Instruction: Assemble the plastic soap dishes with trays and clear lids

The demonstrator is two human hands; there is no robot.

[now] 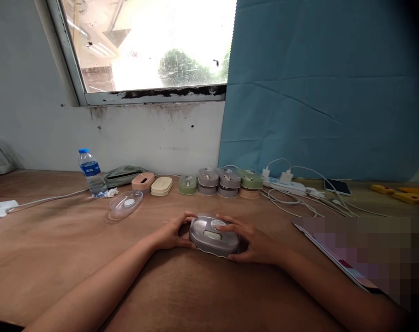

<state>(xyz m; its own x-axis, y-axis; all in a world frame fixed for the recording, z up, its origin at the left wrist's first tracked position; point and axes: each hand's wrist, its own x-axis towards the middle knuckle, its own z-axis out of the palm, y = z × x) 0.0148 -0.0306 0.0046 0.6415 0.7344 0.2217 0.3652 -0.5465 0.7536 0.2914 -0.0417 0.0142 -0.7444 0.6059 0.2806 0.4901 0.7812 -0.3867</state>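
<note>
A grey oval plastic box (pixel 206 243) with a see-through lid rests on the brown table in front of me. Its lid carries a round white sticker and has a pale slot in the middle. My left hand (pixel 172 234) clasps the left end, thumb low at the front and fingers at the back edge. From the right, my right hand (pixel 256 242) grips the other end, its thumb at the lower front edge and a finger lying across the lid near the sticker. What the box contains cannot be made out.
Behind stand stacked grey boxes (pixel 208 180), a green box (pixel 188 184), cream lids (pixel 161 186) and a pink box (pixel 143 181). At left are a clear lid (pixel 121 203) and a water bottle (pixel 92 173). Cables, a power strip (pixel 285 185) and a phone (pixel 337 186) lie right.
</note>
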